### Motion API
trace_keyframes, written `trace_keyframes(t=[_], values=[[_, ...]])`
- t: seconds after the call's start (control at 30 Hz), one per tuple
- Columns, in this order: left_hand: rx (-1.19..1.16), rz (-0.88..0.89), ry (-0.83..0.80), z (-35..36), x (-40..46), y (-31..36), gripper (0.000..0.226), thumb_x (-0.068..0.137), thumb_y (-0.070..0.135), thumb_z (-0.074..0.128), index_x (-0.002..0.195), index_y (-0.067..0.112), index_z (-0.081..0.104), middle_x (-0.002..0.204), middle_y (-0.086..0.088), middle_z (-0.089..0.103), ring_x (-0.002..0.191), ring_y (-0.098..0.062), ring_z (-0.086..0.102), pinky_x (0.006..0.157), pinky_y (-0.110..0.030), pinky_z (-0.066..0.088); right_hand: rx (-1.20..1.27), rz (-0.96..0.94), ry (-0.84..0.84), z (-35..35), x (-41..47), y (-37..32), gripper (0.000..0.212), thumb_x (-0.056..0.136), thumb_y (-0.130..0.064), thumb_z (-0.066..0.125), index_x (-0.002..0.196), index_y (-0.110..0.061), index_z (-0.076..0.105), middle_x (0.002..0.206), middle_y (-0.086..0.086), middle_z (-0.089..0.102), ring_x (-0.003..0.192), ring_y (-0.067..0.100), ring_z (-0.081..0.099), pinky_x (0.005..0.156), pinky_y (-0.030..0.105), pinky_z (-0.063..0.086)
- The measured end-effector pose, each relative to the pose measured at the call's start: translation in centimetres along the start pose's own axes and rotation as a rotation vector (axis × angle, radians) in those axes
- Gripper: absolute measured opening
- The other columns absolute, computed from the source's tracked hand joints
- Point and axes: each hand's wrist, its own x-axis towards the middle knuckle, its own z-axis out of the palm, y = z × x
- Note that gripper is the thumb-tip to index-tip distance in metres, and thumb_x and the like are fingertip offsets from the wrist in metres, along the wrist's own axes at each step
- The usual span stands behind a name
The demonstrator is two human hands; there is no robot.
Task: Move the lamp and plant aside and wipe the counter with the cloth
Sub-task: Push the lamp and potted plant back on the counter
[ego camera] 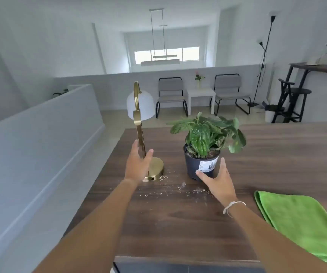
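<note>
Your left hand (139, 164) is spread open with nothing in it, fingers on one side and thumb on the other of the lamp (140, 123) stem, just in front of the brass base; whether it touches the stem you cannot tell from the head view. Your right hand (218, 182) is also open and empty, thumb at the lower front of the plant (204, 146) pot, fingers rising along its right side. The counter (178, 217) has its left edge just outside your left hand, its far edge runs behind both objects, and bare wood stretches wide to the right of your right hand. The cloth (300, 223) lies flat and folded near your right forearm, well apart from the pot. The lamp is brass with a curved neck and white dome shade. The plant has broad mottled green leaves in a dark pot with a white label. Pale crumbs (178, 189) lie scattered between and just behind your hands.
</note>
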Motion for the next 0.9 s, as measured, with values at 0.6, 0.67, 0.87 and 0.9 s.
trace_keyframes(t=[0.6,0.67,0.87,0.9], values=[[0.283,-0.086,0.063,3.3,1.1,-4.6,0.032,0.097,0.029,0.036,0.097,0.006,0.058,0.101,-0.018,0.066,0.097,-0.038,0.060,0.088,-0.041,0.047,0.121,-0.015,0.040,2.5,3.6,1.6,0.101,0.063,-0.042,0.080,0.143,-0.027,0.020,0.142,-0.003,0.047,0.126,0.022,0.048,0.093,0.034,0.041],[0.322,-0.064,0.077,3.3,1.2,-5.1,0.036,0.097,0.031,0.035,0.079,0.005,0.051,0.085,-0.021,0.065,0.085,-0.041,0.060,0.080,-0.045,0.048,0.112,-0.013,0.039,2.7,3.7,1.4,0.101,0.062,-0.043,0.080,0.143,-0.026,0.021,0.141,-0.002,0.048,0.126,0.023,0.049,0.094,0.035,0.042],[0.373,0.000,0.085,3.1,1.5,-5.4,0.040,0.097,0.031,0.036,0.085,-0.001,0.058,0.081,-0.021,0.066,0.079,-0.039,0.060,0.074,-0.043,0.047,0.110,-0.027,0.049,3.6,4.1,0.9,0.102,0.062,-0.042,0.081,0.144,-0.025,0.021,0.142,-0.001,0.047,0.127,0.022,0.048,0.095,0.035,0.042],[0.370,0.004,0.090,3.2,1.7,-5.4,0.040,0.097,0.030,0.037,0.087,-0.001,0.059,0.083,-0.020,0.067,0.080,-0.038,0.060,0.075,-0.043,0.047,0.110,-0.029,0.049,3.7,4.3,0.8,0.103,0.063,-0.042,0.081,0.144,-0.025,0.020,0.142,0.000,0.047,0.128,0.022,0.047,0.095,0.036,0.042]])
